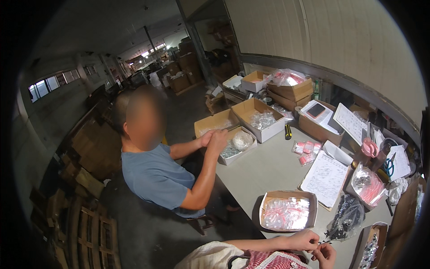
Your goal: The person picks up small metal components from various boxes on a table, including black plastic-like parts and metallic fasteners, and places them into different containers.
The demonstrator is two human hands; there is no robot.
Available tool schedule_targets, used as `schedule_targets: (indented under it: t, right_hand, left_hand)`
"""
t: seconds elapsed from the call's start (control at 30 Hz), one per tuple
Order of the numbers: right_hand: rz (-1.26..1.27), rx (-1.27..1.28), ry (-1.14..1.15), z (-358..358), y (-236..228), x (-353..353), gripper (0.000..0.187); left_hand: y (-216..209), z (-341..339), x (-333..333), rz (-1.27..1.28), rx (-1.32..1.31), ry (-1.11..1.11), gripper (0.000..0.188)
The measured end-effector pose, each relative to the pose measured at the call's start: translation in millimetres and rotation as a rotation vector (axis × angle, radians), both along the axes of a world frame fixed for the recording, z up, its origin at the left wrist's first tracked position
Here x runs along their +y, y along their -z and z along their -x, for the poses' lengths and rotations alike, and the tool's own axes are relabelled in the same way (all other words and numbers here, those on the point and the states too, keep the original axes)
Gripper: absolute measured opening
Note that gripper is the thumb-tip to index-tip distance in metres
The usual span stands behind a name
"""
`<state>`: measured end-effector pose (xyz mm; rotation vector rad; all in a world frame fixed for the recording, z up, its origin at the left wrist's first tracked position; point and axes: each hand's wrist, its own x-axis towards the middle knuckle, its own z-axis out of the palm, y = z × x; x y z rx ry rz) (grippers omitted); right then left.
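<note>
At the table's near edge my left hand (305,240) is closed in a pinch. Just to its right, my right hand (325,254) is also pinched, its fingertips close to the left ones. Whatever they hold is too small to make out. Small black pieces (325,242) lie by the fingertips, beside a clear plastic bag (347,217) of similar black parts. Beyond my left forearm stands a white-rimmed cardboard box (263,220) holding small clear bags with red edges. To the right of my hands is a narrow box (362,245) of shiny metal pieces.
A co-worker in a blue shirt (156,172) handles something over boxes of screws (230,150). A yellow-black cutter (288,131), red-edged bags (307,148) and a clipboard with written sheets (323,179) lie on the table (251,175). Blue scissors (390,166) and a pink-lidded bottle (369,148) stand right.
</note>
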<state>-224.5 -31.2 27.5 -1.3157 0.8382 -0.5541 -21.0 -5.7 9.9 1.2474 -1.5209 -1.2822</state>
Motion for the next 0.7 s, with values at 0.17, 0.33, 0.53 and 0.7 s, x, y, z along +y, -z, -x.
schedule_targets:
  t: [0.17,0.33,0.53,0.7]
  right_hand:
    - [0.003,-0.001,0.032,7,18,-3,0.005]
    - [-0.006,0.033,0.093,-1,6,0,0.008]
    - [0.068,0.058,0.231,-16,6,10,0.018]
    - [0.707,0.245,0.351,-15,49,-4,0.009]
  left_hand:
    - [-2,1,-1,0.047,-0.060,0.052,0.017]
    - [2,3,1,0.077,-0.001,0.028,0.018]
    - [21,17,7,0.173,-0.022,-0.199,0.020]
    - [10,18,8,0.501,-0.256,-0.370,0.017]
